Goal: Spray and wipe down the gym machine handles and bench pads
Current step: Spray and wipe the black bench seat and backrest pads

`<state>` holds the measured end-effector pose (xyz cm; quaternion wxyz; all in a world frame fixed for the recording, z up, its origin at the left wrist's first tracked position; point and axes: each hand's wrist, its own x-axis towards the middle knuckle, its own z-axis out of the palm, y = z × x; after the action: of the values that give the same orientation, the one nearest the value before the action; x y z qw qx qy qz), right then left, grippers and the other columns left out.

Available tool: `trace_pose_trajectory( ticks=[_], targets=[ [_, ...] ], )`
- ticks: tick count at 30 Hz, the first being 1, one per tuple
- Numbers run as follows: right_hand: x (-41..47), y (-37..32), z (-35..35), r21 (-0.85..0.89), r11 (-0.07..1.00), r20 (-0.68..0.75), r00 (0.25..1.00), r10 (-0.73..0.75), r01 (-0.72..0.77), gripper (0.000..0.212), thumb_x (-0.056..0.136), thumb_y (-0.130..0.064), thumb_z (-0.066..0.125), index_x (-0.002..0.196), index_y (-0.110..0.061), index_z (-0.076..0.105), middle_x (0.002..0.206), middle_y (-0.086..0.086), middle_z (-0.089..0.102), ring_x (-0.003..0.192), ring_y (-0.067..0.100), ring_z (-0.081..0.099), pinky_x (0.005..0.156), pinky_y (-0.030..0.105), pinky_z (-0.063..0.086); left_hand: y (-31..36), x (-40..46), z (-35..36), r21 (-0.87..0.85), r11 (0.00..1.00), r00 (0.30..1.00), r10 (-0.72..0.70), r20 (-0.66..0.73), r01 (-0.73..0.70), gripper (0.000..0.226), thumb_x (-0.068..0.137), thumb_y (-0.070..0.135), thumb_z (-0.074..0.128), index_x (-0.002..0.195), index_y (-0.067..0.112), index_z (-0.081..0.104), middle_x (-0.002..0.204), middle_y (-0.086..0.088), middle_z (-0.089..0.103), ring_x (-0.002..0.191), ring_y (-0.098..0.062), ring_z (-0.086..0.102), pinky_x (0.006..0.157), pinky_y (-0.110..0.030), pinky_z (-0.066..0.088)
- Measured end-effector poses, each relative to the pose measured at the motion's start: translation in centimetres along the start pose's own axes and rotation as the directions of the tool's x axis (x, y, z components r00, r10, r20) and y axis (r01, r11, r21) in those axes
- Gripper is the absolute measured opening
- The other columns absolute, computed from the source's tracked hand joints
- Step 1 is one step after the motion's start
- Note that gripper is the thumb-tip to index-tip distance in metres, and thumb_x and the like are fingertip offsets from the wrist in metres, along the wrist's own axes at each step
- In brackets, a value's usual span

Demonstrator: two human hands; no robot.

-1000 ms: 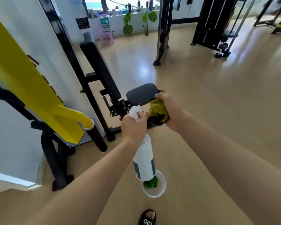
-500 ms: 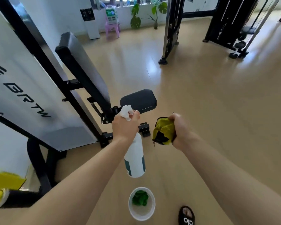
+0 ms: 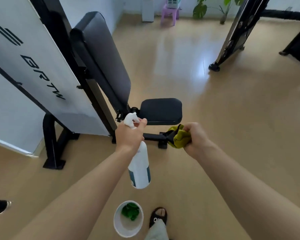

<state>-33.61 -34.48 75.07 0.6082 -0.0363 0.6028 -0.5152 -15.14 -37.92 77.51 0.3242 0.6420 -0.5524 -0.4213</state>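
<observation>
Seat pad (image 3: pixel 161 110), black and flat, sits low on the gym machine (image 3: pixel 87 94) ahead of us, with the long dark back pad (image 3: pixel 102 54) rising tilted behind it toward the upper left. We hold a white spray bottle (image 3: pixel 139 168) in our left hand (image 3: pixel 128 134), fingers curled round its neck and one finger forward at the white trigger head (image 3: pixel 131 119), the nozzle aimed toward the seat pad and just short of its near edge. The bottle body hangs down below the wrist, with a dark teal band on its label. Our right hand (image 3: pixel 196 137) grips a bunched yellow-green cloth (image 3: pixel 178 138), fingers wrapped tight round it; the cloth is held in the air just below and to the right of the seat pad, apart from it, over the machine's black floor bar (image 3: pixel 152 136).

To the left of the pads we see a white panel (image 3: pixel 33 70) with dark lettering, framed by black uprights. Near our feet a white bucket (image 3: pixel 117 222) stands on the tan floor (image 3: pixel 232 118) with something green (image 3: pixel 130 211) inside, and beside it our foot in a black sandal (image 3: pixel 158 216). Farther off stand a purple stool (image 3: pixel 170 13), a leafy plant (image 3: pixel 200 9) and the black frame of another machine (image 3: pixel 232 37).
</observation>
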Motion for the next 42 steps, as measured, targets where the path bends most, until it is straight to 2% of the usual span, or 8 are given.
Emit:
trace_pose_trajectory(
  ticks=[8, 12, 15, 27, 31, 35, 39, 42],
  targets=[
    [13.1, -5.2, 0.3, -0.094, 0.994, -0.028, 0.999, 0.047, -0.049, 0.059, 0.049, -0.006, 0.044, 0.103, 0.005, 0.066, 0.066, 0.014, 0.056, 0.046, 0.028, 0.052, 0.099, 0.059, 0.050, -1.3, 10.6, 5.7, 0.078, 0.997, 0.999, -0.025, -0.043, 0.028, 0.035, 0.093, 0.054, 0.062, 0.097, 0.019, 0.064, 0.079, -0.002, 0.067, 0.061, -0.009, 0.063, 0.054, -0.017, 0.046],
    [20.9, -7.4, 0.8, -0.182, 0.980, -0.131, 0.989, 0.062, -0.085, 0.052, 0.061, -0.001, 0.037, 0.105, 0.006, 0.065, 0.089, 0.026, 0.067, 0.036, 0.023, 0.044, 0.053, 0.030, 0.051, -2.6, 16.6, 10.1, 0.117, 0.991, 0.998, -0.056, -0.026, 0.059, 0.046, 0.087, 0.060, 0.064, 0.091, 0.015, 0.066, 0.072, -0.005, 0.069, 0.069, -0.021, 0.069, 0.067, -0.033, 0.057],
    [26.7, -8.3, -0.1, -0.218, 0.971, -0.194, 0.979, 0.058, -0.101, 0.079, 0.040, -0.008, 0.041, 0.115, 0.008, 0.063, 0.115, 0.025, 0.071, 0.040, 0.027, 0.044, 0.055, 0.033, 0.050, -3.6, 20.2, 13.1, 0.123, 0.986, 0.994, -0.106, -0.034, 0.109, 0.047, 0.086, 0.060, 0.066, 0.088, 0.014, 0.066, 0.070, -0.003, 0.069, 0.073, -0.023, 0.069, 0.074, -0.038, 0.058],
    [43.0, -12.9, -0.2, -0.407, 0.876, -0.285, 0.947, 0.146, -0.258, 0.029, 0.094, -0.007, 0.037, 0.111, -0.011, 0.061, 0.092, 0.004, 0.064, 0.068, 0.023, 0.053, 0.058, 0.029, 0.043, -6.7, 28.4, 23.4, -0.011, 0.862, 0.847, -0.500, -0.182, 0.506, 0.056, 0.081, 0.070, 0.063, 0.089, 0.015, 0.063, 0.079, -0.010, 0.073, 0.080, -0.022, 0.069, 0.074, -0.033, 0.055],
    [47.2, -12.8, -0.5, -0.462, 0.848, -0.262, 0.953, 0.150, -0.261, 0.033, 0.101, -0.014, 0.026, 0.106, -0.017, 0.058, 0.138, 0.011, 0.060, 0.055, 0.028, 0.058, 0.051, 0.025, 0.045, -7.3, 29.0, 25.2, -0.039, 0.841, 0.822, -0.536, -0.191, 0.540, 0.044, 0.085, 0.066, 0.063, 0.079, 0.022, 0.055, 0.073, -0.004, 0.068, 0.075, -0.016, 0.065, 0.062, -0.022, 0.045],
    [48.9, -12.6, -1.0, -0.535, 0.811, -0.211, 0.967, 0.143, -0.237, 0.041, 0.096, -0.007, 0.032, 0.125, -0.006, 0.060, 0.118, 0.013, 0.067, 0.077, 0.029, 0.059, 0.062, 0.030, 0.044, -8.5, 29.2, 26.9, -0.027, 0.810, 0.791, -0.579, -0.198, 0.586, 0.049, 0.084, 0.068, 0.061, 0.075, 0.020, 0.055, 0.074, -0.004, 0.068, 0.075, -0.019, 0.065, 0.060, -0.025, 0.047],
    [49.6, -12.9, -0.8, -0.669, 0.732, -0.104, 0.992, 0.076, -0.126, 0.016, 0.088, -0.002, 0.047, 0.082, -0.005, 0.061, 0.076, 0.008, 0.062, 0.044, 0.007, 0.057, 0.058, 0.030, 0.044, -9.9, 29.0, 28.1, 0.002, 0.739, 0.725, -0.660, -0.197, 0.674, 0.065, 0.079, 0.076, 0.058, 0.079, 0.011, 0.062, 0.079, -0.005, 0.072, 0.077, -0.019, 0.067, 0.054, -0.022, 0.045],
    [50.9, -12.2, -1.2, -0.672, 0.729, -0.097, 0.991, 0.090, -0.132, 0.044, 0.073, -0.006, 0.043, 0.108, 0.005, 0.067, 0.094, 0.018, 0.074, 0.061, 0.030, 0.058, 0.061, 0.032, 0.047, -10.8, 28.7, 28.4, -0.020, 0.721, 0.709, -0.686, -0.164, 0.692, 0.060, 0.077, 0.075, 0.062, 0.078, 0.015, 0.063, 0.076, -0.002, 0.071, 0.069, -0.014, 0.065, 0.055, -0.022, 0.045]
  ],
)
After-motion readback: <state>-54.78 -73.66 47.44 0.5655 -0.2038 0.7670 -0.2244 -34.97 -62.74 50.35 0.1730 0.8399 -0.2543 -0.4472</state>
